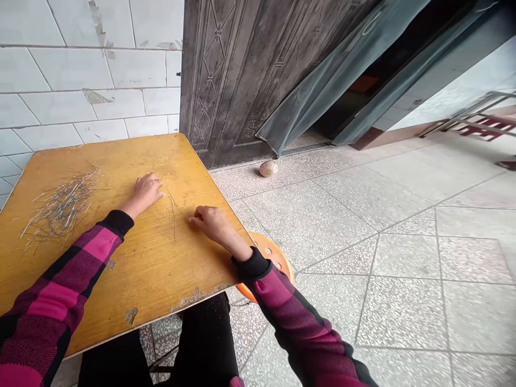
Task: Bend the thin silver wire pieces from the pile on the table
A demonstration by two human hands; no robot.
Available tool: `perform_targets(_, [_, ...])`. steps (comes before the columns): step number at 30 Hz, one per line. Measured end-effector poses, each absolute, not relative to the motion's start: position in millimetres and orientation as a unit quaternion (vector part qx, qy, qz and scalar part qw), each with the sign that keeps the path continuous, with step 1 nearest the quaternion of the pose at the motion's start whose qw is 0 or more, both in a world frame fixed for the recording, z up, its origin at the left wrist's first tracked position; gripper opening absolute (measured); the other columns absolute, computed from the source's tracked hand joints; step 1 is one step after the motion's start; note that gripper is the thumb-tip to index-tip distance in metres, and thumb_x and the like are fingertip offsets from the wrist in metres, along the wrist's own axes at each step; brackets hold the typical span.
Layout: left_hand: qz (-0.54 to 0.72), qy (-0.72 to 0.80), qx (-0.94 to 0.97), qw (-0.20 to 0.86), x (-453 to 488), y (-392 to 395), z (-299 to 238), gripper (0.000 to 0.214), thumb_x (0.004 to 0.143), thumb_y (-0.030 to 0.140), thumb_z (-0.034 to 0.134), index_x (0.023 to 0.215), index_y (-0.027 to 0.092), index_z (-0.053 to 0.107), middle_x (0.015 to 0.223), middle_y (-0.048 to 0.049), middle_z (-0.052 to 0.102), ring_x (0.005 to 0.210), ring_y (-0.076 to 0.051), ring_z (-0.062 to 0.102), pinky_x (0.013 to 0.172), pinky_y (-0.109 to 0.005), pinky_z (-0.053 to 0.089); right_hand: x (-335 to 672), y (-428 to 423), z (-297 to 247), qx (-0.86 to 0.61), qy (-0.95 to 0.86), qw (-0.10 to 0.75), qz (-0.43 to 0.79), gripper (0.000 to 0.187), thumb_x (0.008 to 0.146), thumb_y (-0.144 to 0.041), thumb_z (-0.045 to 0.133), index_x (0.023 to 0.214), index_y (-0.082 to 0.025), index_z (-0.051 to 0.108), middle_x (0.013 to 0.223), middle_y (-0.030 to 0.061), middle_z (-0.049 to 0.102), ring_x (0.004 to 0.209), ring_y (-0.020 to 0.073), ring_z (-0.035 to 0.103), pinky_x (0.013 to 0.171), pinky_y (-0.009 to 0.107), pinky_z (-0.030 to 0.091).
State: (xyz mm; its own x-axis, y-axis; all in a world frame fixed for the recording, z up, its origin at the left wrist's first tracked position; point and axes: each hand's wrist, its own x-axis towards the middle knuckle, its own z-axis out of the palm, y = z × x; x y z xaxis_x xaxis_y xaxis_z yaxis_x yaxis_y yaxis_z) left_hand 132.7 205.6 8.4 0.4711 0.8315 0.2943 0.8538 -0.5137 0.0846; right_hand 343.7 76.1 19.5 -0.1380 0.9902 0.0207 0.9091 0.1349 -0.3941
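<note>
On the yellow wooden table, my left hand lies palm down with its fingers loosely spread. Its thumb is close to the upper end of a few thin wire-like strands; whether it touches them I cannot tell. To the right of those strands, my right hand rests near the table's right edge, fingers bent and thumb a little apart. Nothing shows in its fingers. A loose pile of thin, wire-like pieces, silvery and dark, is spread to the left of my left hand.
Beyond the table stand a white tiled wall and a dark carved door. A grey-green curtain hangs in the doorway. A ball lies on the speckled floor. An orange stool is partly under the table's right side.
</note>
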Motion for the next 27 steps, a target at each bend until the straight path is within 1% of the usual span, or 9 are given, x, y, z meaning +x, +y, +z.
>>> perform_targets(3, [-0.131, -0.496, -0.858, 0.036, 128.7, 211.5, 9.7, 0.014, 0.076, 0.031, 0.068, 0.085, 0.021, 0.071, 0.103, -0.0085, 0.065, 0.099, -0.026, 0.057, 0.084, -0.038, 0.043, 339.3, 77.6, 16.6, -0.629, -0.750, 0.131, 0.156, 0.016, 0.086, -0.030, 0.061, 0.078, -0.016, 0.064, 0.078, 0.0067, 0.068, 0.067, 0.0152, 0.058, 0.058, 0.025, 0.032])
perform_targets(8, [-0.117, -0.469, -0.875, 0.039, 128.2, 211.3, 10.0, 0.024, 0.076, 0.038, 0.068, 0.092, 0.020, 0.071, 0.108, -0.0089, 0.064, 0.102, -0.027, 0.057, 0.085, -0.039, 0.043, 334.3, 73.4, 14.6, -0.623, -0.753, 0.133, 0.161, 0.015, 0.086, -0.029, 0.062, 0.076, -0.018, 0.064, 0.075, 0.0046, 0.068, 0.067, 0.0144, 0.058, 0.057, 0.025, 0.030])
perform_targets(14, [-0.126, -0.471, -0.873, 0.013, 135.6, 211.6, 9.0, 0.026, 0.080, 0.034, 0.065, 0.098, 0.017, 0.071, 0.105, -0.0110, 0.064, 0.101, -0.028, 0.058, 0.086, -0.040, 0.042, 332.5, 69.4, 12.2, -0.619, -0.757, 0.133, 0.159, 0.015, 0.085, -0.029, 0.062, 0.075, -0.019, 0.063, 0.074, 0.0040, 0.068, 0.065, 0.0143, 0.057, 0.056, 0.025, 0.028])
perform_targets(19, [-0.137, -0.474, -0.870, 0.012, 138.9, 214.3, 10.8, 0.022, 0.080, 0.034, 0.065, 0.096, 0.020, 0.071, 0.106, -0.0093, 0.065, 0.102, -0.027, 0.058, 0.087, -0.039, 0.043, 334.0, 67.7, 8.5, -0.611, -0.760, 0.145, 0.167, 0.021, 0.085, -0.037, 0.063, 0.074, -0.019, 0.063, 0.071, 0.0031, 0.066, 0.061, 0.0128, 0.054, 0.054, 0.025, 0.027])
perform_targets(25, [-0.196, -0.473, -0.859, 0.004, 110.3, 195.7, 29.4, 0.021, 0.080, 0.031, 0.064, 0.096, 0.018, 0.069, 0.105, -0.0089, 0.065, 0.100, -0.024, 0.060, 0.090, -0.037, 0.045, 334.9, 65.0, 5.5, -0.580, -0.778, 0.176, 0.166, 0.031, 0.086, -0.044, 0.062, 0.069, -0.019, 0.061, 0.063, 0.0002, 0.061, 0.053, 0.0105, 0.048, 0.053, 0.025, 0.027])
perform_targets(27, [-0.234, -0.474, -0.849, 0.001, 89.9, 177.5, 38.4, 0.019, 0.081, 0.030, 0.063, 0.095, 0.018, 0.069, 0.103, -0.0080, 0.065, 0.099, -0.022, 0.060, 0.090, -0.036, 0.046, 334.7, 62.1, 4.2, -0.571, -0.785, 0.184, 0.155, 0.032, 0.086, -0.046, 0.062, 0.070, -0.018, 0.062, 0.063, 0.0004, 0.061, 0.053, 0.0109, 0.049, 0.053, 0.025, 0.029])
